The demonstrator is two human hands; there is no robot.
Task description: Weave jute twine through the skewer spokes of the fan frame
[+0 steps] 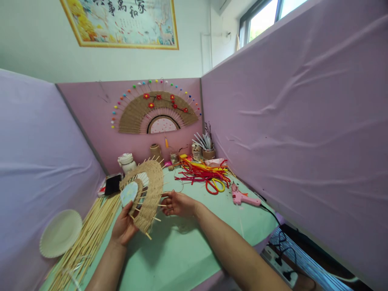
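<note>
My left hand (125, 226) grips a half-round fan (153, 194) of woven twine on thin wooden sticks, its thumb over the pale blue patterned centre piece (129, 193). The fan is tilted above the table, with bare stick ends poking out past the woven band. At its right edge my right hand (178, 204) has its fingers curled in beside the sticks. What those fingers pinch, if anything, is too small to make out. Faint loose twine (183, 228) shows just below the right hand.
Behind lie red and yellow craft stems (200, 171), scissors (216, 186) and a pink glue gun (242, 197) with its cord. Long thin sticks (91, 226) and a white plate (62, 233) are at left. A finished fan (130, 115) hangs on the pink partition. Jars and a twine spool (155, 152) stand at the back.
</note>
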